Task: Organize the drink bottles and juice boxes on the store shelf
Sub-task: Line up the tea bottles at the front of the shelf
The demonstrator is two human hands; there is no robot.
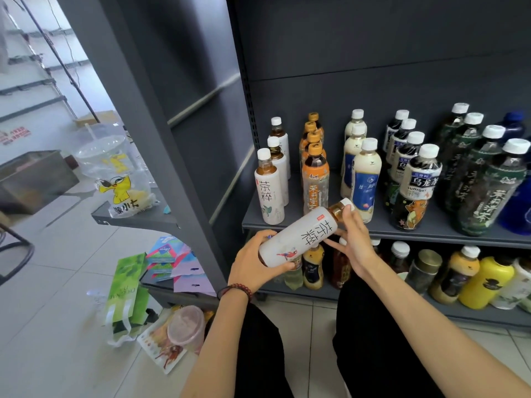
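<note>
Green paper bag point(126, 291) near plastic cup point(186, 326)

A shop, by its fittings. Just beyond the left hand point(253, 264) and right hand point(355, 239) stands a dark grey metal display shelf point(416, 233) on a slotted upright point(250, 110), stocked in single-brand files — white-sleeved tea bottles point(269, 193), orange-labelled tea bottles point(315, 182), creamy milk-tea bottles point(365, 179), dark oolong bottles point(420, 182). Below the hands a lower tier point(474, 315) carries more drinks. Left of the left hand, packaged tissue packs point(161, 261) and a green paper carrier bag point(126, 288) lie at floor level.
</note>
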